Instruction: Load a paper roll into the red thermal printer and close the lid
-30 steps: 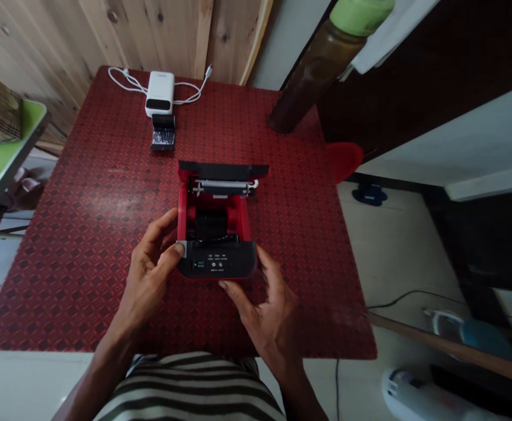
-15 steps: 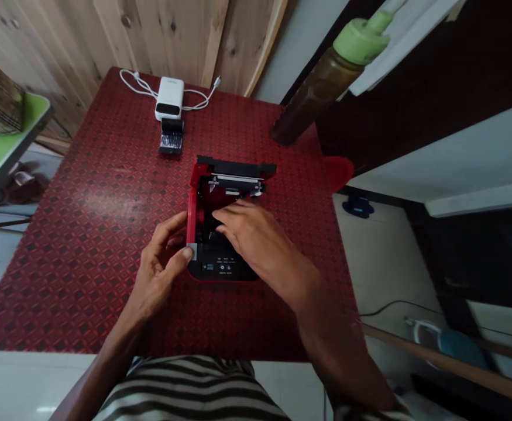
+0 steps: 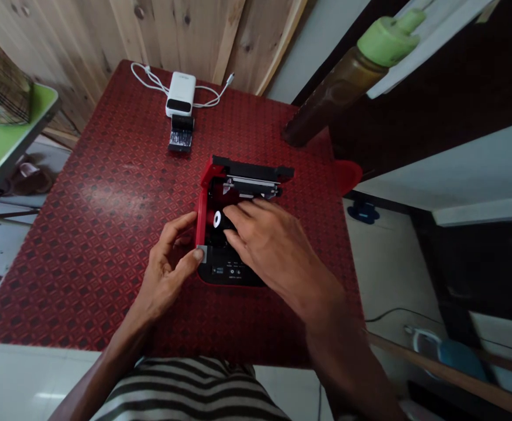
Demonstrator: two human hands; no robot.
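A red and black label printer (image 3: 233,275) sits on the table with its lid (image 3: 251,169) raised. My left hand (image 3: 170,263) braces the printer's left side, thumb on the grey front corner and fingers against the red wall. Inside the open bay, my right hand (image 3: 268,240) has its fingers curled around a black roll (image 3: 227,223) with a white ring-shaped end (image 3: 217,219). My hand hides most of this roll and the right part of the bay.
Behind the printer lie a white power bank (image 3: 181,90) with a white cable (image 3: 214,99) and a black ribbon piece (image 3: 181,134). A green-capped brown bottle (image 3: 326,93) stands at the table's (image 3: 106,263) back right. A green side table (image 3: 1,140) is at left.
The white ring end of the black roll has come into sight beside my right fingertips. My left hand keeps its hold on the printer. The whole view has shifted slightly.
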